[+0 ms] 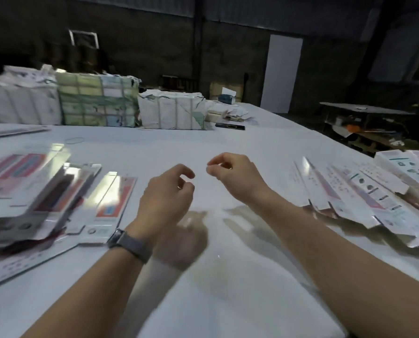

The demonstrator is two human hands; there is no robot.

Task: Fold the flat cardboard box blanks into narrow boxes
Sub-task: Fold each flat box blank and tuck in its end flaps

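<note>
Setting: a dim workroom with dark walls; a pale door panel (281, 73) stands at the back right.
Counter: a wide white counter (228, 276) fills the lower view, glossy enough to mirror both forearms.
Flat blanks: a loose, overlapping heap of flat box blanks (45, 196) lies on the counter at the left, printed in pink and red with shiny clear panels; some are tilted over others.
Folded boxes: a fanned row of narrow folded boxes (364, 198) lies on the counter at the right, white with small printed pictures, leaning one on the next.
Left hand: the left hand (165, 198) hovers above the middle of the counter, between the two groups, touching neither; a grey wristwatch (128, 243) sits on the wrist.
Left grip: fingers loosely curled toward the thumb, holding nothing.
Right hand: the right hand (235, 176) hovers just beside the left, apart from it.
Right grip: fingers loosely curled, thumb and forefinger tips close together, nothing visible between them.
Background stock: strapped bundles (98, 103) of wrapped paper goods stand along the counter's far edge.
Small items: a thin rubber band (74, 140) lies on the counter before the bundles.
</note>
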